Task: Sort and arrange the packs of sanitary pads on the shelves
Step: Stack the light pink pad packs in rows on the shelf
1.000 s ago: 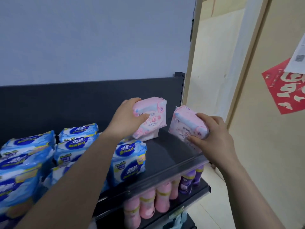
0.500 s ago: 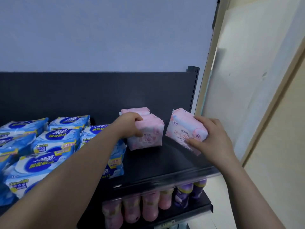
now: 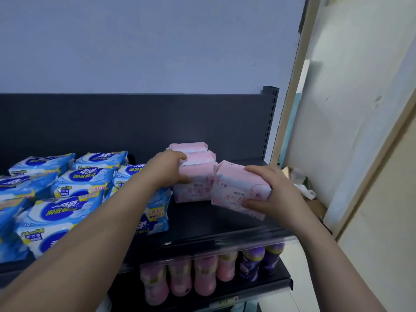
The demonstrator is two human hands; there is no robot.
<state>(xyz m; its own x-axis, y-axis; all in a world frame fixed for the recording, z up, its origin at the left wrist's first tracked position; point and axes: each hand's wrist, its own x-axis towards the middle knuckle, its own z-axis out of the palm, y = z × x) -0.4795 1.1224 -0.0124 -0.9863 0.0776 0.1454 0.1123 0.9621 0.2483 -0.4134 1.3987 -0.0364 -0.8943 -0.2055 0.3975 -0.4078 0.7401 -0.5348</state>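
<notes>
Two hands clamped over dark metal shelf (image 3: pixel 213 224): left hand (image 3: pixel 166 170) round upright pink plastic-wrapped pad pack (image 3: pixel 193 192), right hand (image 3: pixel 275 194) round tilted pink pack (image 3: pixel 236 188) just beside. Probably light, squashy, slick; best grasped across broad faces.

Pink packs (image 3: pixel 195 174): soft matt plastic wrap. Blue packs (image 3: pixel 83 181): glossy plastic. Shelf (image 3: pixel 202 224): dark matt metal.

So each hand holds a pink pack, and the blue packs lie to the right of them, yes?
No: the head view shows the blue packs to the left of them. The left hand does hold one pink pack and the right hand the other pack.
</notes>
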